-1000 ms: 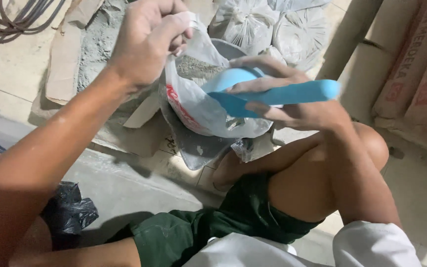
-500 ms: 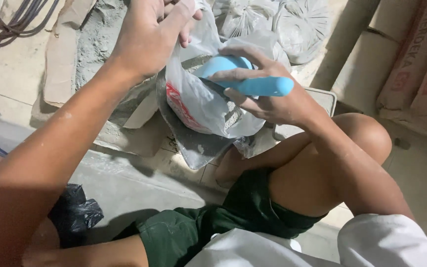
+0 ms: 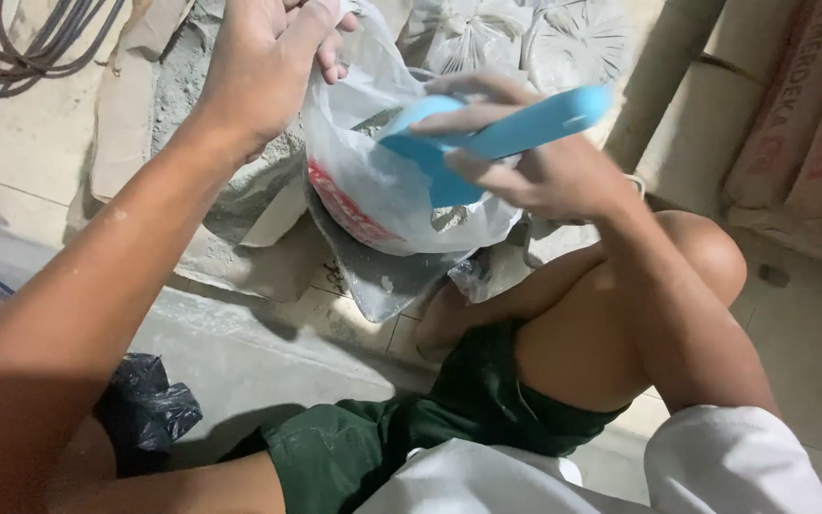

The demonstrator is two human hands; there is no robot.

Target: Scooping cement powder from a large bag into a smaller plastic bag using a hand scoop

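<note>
1. Our left hand [image 3: 264,67] is clenched on the rim of the plastic bag [image 3: 382,181], pulling its mouth up and open.
2. Our right hand [image 3: 535,167] is closed round the blue scoop [image 3: 487,143], whose bowl dips into the bag mouth.
3. The bag hangs just above the floor [image 3: 240,352], ahead of our knee [image 3: 706,257].

The left hand's [image 3: 264,67] fingertips run off the top edge at twelve o'clock. The blue scoop's [image 3: 487,143] bowl sinks out of sight inside the plastic bag [image 3: 382,190], whose contents cannot be told. Motion blurs the scoop's handle.
</note>
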